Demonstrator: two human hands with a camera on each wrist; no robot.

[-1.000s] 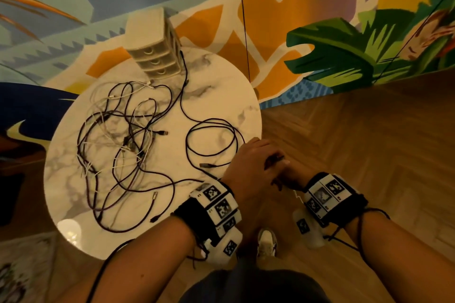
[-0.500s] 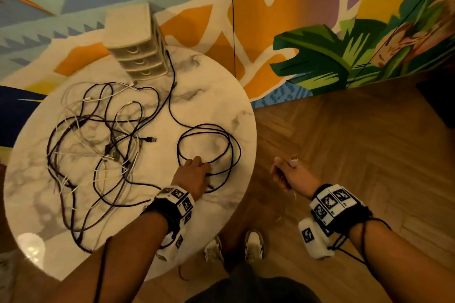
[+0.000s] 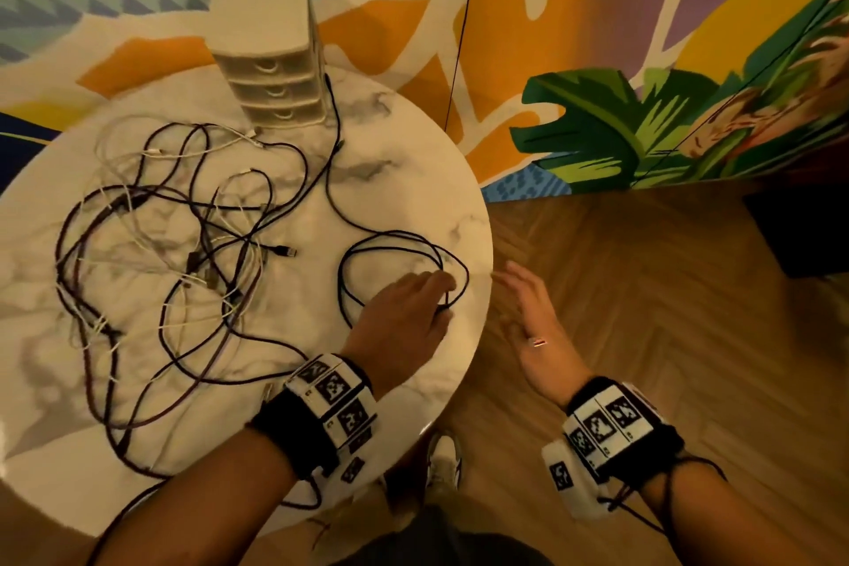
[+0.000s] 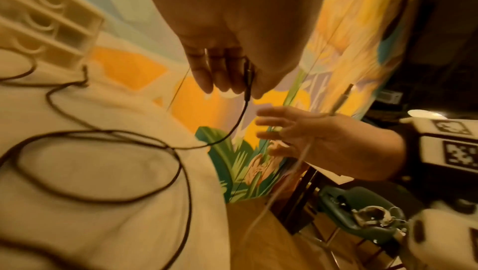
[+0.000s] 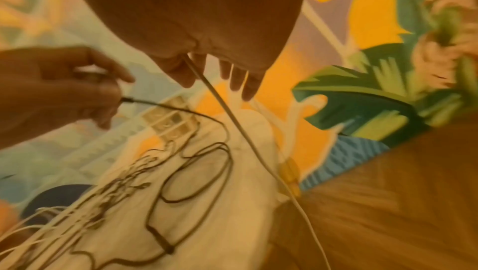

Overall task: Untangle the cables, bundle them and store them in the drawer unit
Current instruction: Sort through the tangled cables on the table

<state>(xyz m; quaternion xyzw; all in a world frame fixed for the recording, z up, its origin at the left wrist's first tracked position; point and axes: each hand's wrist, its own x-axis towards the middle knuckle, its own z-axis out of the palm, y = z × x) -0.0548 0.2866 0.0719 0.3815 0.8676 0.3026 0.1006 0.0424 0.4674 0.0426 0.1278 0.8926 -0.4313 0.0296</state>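
Cable end (image 4: 247, 82) of black loop (image 3: 404, 271): we pinch it w/ our left hand (image 3: 404, 317), above table (image 3: 413, 161) edge. Right hand (image 3: 533, 326), fingers spread, hovers just beside, off the edge. Tangle (image 3: 174, 262) & drawer unit (image 3: 271, 60) lie further left/ahead.

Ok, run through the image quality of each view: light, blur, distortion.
Head view: warm dim light, mostly sharp, wide-angle bending of the round table; the right hand is smeared. Left wrist view: the left hand pinching the black cable is fairly clear, but the table's cable loops are soft. Right wrist view: heavy motion blur, an orange cast; the drawer unit is only a smudge.
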